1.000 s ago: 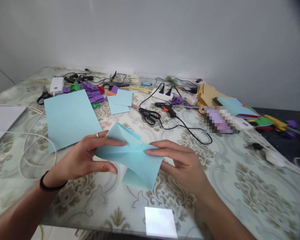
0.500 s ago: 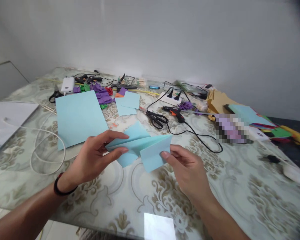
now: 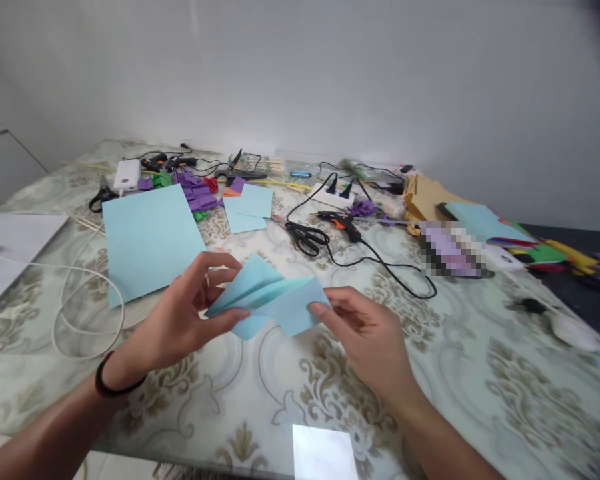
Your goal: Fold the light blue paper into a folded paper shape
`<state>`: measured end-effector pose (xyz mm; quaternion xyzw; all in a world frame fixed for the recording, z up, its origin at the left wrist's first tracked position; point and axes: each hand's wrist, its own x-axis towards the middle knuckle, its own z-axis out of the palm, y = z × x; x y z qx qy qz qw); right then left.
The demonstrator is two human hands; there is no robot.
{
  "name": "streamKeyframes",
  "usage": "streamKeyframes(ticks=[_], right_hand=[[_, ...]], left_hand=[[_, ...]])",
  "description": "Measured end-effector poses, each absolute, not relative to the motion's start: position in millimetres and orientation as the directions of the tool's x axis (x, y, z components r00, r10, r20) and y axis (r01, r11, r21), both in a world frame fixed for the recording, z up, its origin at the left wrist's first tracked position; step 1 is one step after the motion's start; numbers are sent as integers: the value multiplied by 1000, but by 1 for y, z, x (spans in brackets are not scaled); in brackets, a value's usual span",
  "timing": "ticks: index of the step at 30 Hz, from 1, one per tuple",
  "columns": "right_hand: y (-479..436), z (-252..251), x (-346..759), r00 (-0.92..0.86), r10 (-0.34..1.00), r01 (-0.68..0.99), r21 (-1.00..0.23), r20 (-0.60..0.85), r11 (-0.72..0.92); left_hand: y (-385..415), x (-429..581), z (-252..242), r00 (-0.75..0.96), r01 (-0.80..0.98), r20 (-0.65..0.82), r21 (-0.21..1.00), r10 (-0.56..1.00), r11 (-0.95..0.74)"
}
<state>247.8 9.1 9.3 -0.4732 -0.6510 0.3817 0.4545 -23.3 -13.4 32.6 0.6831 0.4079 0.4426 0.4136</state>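
Between my two hands a folded piece of light blue paper (image 3: 300, 305) is held above the patterned tablecloth (image 3: 260, 393). My left hand (image 3: 200, 310) pinches its left corner, with the thumb in front and the fingers behind. At the right end, my right hand (image 3: 365, 327) grips the paper between thumb and curled fingers. Several creases and a raised flap show across its middle. Beyond the left hand lies a large light blue sheet (image 3: 153, 237). Smaller blue squares (image 3: 253, 207) lie behind the held paper.
A glue gun (image 3: 340, 223) and black-handled scissors (image 3: 307, 238) lie past my right hand, near a white power strip (image 3: 333, 195). Folded purple paper pieces (image 3: 195, 191) are heaped at the back left. A white cable (image 3: 87, 273) loops at the left. Coloured sheets (image 3: 485, 221) lie at the right.
The left fingers have lifted off the paper's front while the thumb stays on it. The raised flap has turned flatter, and the paper has shifted slightly left. The view has also moved slightly.
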Motion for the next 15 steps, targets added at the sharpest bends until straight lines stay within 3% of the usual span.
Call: streamKeyframes(ticks=[3, 8, 15], right_hand=[[6, 15, 248, -224, 887, 325, -827, 403, 458], [0, 20, 246, -353, 746, 274, -700, 564, 659], [-1, 19, 245, -373, 661, 235, -623, 651, 746]], left_hand=[[-17, -24, 39, 333, 223, 204, 932, 921, -287], [-22, -22, 53, 436, 549, 192, 718, 879, -429], [-25, -16, 52, 531, 525, 387, 548, 754, -651]])
